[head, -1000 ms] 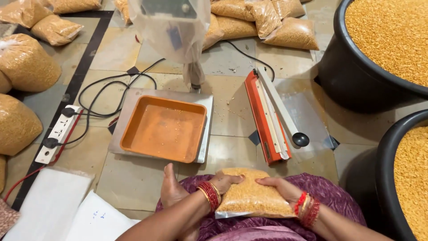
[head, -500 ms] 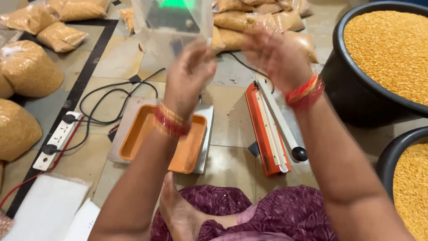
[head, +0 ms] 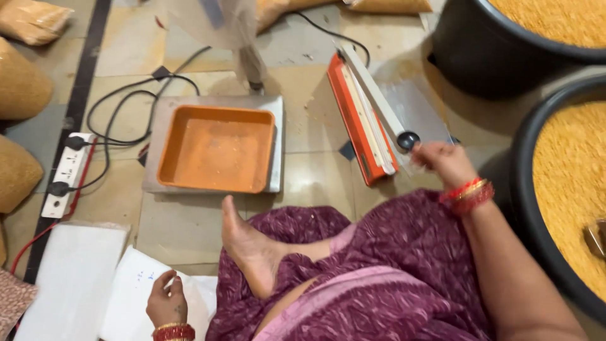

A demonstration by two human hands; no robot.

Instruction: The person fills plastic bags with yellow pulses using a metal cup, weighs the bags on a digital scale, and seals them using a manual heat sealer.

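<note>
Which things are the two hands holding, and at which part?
Left hand rests fingertips on white paper sheet. Right hand sits beside orange heat sealer's black knob; any grip cannot be told.

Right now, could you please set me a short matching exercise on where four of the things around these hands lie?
Things:
1. orange tray
2. left hand
3. right hand
4. power strip

Places:
A. at the knob end of the orange bag sealer
B. on the flat grey scale
C. on the white sheets at the lower left
D. by the dark floor stripe, with black plugs in it

Pairs: 1-B, 2-C, 3-A, 4-D
</note>
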